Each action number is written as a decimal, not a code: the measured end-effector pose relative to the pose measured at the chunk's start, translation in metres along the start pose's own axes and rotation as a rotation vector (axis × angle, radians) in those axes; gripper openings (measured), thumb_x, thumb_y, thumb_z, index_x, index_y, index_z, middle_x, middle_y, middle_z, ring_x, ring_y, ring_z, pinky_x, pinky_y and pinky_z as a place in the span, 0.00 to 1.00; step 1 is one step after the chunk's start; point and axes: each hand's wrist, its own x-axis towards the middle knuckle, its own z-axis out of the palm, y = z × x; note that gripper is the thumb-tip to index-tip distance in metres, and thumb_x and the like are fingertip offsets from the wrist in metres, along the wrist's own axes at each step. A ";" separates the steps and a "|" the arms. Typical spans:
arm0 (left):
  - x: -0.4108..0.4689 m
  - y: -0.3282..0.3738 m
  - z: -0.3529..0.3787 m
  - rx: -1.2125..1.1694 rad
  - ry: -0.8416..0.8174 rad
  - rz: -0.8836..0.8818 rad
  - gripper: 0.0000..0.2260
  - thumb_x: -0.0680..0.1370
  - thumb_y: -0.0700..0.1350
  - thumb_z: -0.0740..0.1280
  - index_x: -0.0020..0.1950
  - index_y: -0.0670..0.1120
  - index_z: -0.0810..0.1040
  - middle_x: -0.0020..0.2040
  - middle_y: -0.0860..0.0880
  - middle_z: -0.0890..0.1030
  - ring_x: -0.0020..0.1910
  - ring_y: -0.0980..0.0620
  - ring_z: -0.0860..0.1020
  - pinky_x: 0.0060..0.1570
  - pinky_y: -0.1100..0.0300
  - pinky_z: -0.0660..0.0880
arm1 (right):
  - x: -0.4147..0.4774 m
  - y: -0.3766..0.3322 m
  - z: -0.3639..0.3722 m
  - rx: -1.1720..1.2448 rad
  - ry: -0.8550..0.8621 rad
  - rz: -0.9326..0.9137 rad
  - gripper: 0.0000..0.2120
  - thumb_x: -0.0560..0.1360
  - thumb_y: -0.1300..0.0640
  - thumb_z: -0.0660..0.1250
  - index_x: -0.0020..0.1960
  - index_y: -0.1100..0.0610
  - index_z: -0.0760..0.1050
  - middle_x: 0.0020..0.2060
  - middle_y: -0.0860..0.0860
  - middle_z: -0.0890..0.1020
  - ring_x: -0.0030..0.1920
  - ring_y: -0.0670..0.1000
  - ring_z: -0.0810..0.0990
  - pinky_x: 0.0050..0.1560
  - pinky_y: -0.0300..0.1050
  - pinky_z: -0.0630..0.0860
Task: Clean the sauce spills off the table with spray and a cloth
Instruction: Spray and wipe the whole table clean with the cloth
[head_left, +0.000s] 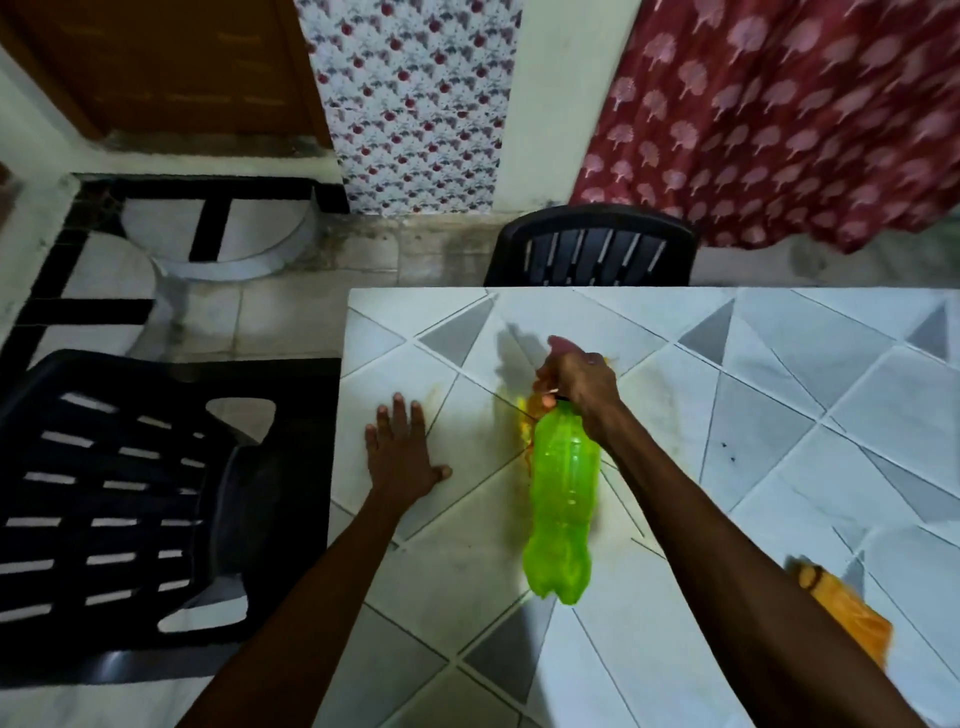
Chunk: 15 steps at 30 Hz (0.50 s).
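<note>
So the table (779, 395) is a big white top with a grey triangle pattern, and there are black plastic chairs (119, 499) to the left and at the far edge. Looks like we're in the spraying step. The right hand (582, 382) is wrapped tight around the trigger head of a green spray bottle (563, 499), with the bottle held up off the table and the nozzle pointing down at the yellowish-orange sauce spill (524, 421) right under it. The left hand (402, 457) is just flat on the table with fingers spread, holding nothing, a bit left of the mess. The orange cloth (847, 613) sits near the right edge, well apart from the spill and partly hidden by the forearm. Next, I'd guess: wet the spill properly, put the bottle down, then grab that cloth to wipe.
</note>
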 end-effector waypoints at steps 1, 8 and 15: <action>0.000 0.009 -0.004 -0.002 -0.015 -0.018 0.50 0.73 0.64 0.68 0.80 0.43 0.41 0.80 0.41 0.38 0.79 0.39 0.42 0.75 0.42 0.46 | 0.002 0.005 -0.018 0.006 0.038 0.001 0.23 0.58 0.55 0.66 0.51 0.44 0.83 0.34 0.55 0.87 0.34 0.57 0.83 0.49 0.55 0.84; 0.006 0.051 -0.015 0.062 -0.085 0.083 0.48 0.72 0.53 0.73 0.80 0.42 0.44 0.81 0.44 0.44 0.80 0.44 0.43 0.76 0.43 0.46 | -0.010 0.028 -0.121 0.195 0.278 0.058 0.15 0.68 0.54 0.65 0.51 0.58 0.85 0.35 0.63 0.84 0.30 0.58 0.83 0.43 0.55 0.83; -0.014 0.072 -0.005 0.012 -0.106 0.126 0.53 0.70 0.56 0.75 0.80 0.42 0.43 0.81 0.44 0.43 0.80 0.44 0.44 0.76 0.45 0.48 | -0.037 0.071 -0.149 0.211 0.212 0.122 0.26 0.57 0.57 0.64 0.55 0.49 0.83 0.37 0.60 0.85 0.31 0.57 0.82 0.47 0.54 0.83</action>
